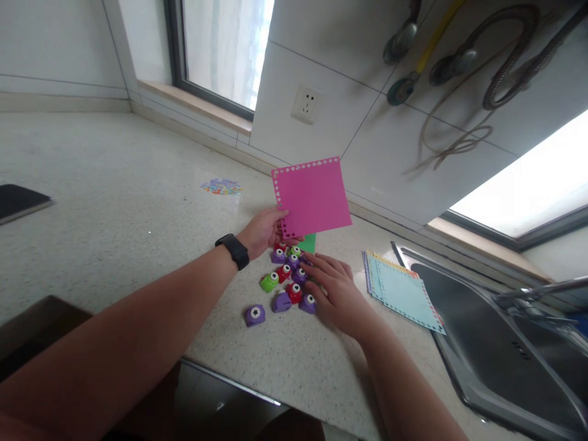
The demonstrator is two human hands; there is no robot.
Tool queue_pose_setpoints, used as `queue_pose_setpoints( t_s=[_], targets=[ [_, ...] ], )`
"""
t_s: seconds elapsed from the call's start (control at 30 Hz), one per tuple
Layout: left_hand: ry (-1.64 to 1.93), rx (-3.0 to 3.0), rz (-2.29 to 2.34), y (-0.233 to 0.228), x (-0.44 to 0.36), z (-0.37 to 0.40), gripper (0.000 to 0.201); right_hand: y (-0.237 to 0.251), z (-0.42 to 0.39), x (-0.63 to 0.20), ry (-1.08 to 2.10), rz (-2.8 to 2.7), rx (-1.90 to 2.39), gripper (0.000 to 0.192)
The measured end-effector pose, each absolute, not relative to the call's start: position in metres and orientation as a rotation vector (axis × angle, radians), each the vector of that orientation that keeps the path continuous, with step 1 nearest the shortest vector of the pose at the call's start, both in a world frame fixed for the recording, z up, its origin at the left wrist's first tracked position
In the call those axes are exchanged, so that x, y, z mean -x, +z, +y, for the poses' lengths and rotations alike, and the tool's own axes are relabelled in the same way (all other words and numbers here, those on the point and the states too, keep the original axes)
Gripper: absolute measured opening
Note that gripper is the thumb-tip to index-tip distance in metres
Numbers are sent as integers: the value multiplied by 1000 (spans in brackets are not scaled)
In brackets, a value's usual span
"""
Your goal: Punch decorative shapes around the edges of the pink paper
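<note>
My left hand (265,230) holds a pink paper sheet (315,196) by its lower left corner, raised above the counter; small shapes are punched along its top and left edges. My right hand (337,294) rests palm down on a cluster of small craft punches (287,278) in purple, red and green, its fingers spread over the right side of the group. One purple punch (254,314) sits apart at the front left. A green sheet (309,242) peeks out beneath the pink one.
A stack of punched paper sheets (404,293), light blue on top, lies beside a steel sink (505,349) at the right. Colourful paper bits (221,186) lie on the counter at the back. A dark flat object (18,201) sits at the far left. A wall socket (305,104) is above.
</note>
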State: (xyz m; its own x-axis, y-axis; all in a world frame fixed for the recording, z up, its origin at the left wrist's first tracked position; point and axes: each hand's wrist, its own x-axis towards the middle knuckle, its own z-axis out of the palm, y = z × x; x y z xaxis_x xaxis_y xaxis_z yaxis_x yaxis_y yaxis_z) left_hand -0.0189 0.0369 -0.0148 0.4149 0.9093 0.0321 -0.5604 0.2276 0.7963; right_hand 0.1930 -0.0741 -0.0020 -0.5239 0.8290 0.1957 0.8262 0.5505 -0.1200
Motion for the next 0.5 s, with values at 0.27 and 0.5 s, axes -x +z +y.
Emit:
queue_pose_setpoints(
  t_s=[0.27,0.5],
  targets=[
    [1080,-834,498,-14,18,37,22,-2,-71,-189,25,-2408,1432,36],
    [1079,-830,499,-15,18,36,20,-11,-60,-189,96,-2408,1524,45]
  ],
)
